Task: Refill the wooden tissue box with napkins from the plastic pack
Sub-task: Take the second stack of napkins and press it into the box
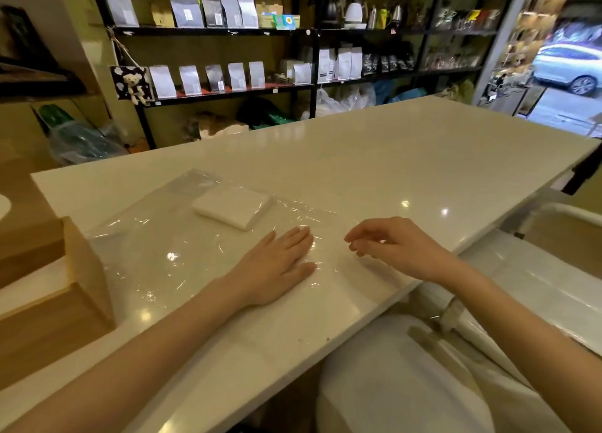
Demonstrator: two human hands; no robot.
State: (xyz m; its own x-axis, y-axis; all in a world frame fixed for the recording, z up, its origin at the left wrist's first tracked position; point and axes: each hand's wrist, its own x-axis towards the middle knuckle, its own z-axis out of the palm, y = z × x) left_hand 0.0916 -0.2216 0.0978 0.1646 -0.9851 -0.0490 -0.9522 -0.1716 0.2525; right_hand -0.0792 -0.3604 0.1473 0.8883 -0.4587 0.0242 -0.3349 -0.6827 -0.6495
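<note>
A long white counter (407, 159) fills the view, with dark shelves (228, 32) of pouches behind it. The wooden tissue box (62, 295) stands at its left edge, just beside the clear plastic pack (156, 253), which lies nearly flat and holds one small stack of napkins (233, 206) at its far end. The left hand (277, 266) presses spread and flat on the plastic; the right hand (397, 243) hovers loosely curled, holding nothing. The step seems to be steadying the pack; next, reaching in for the stack.
</note>
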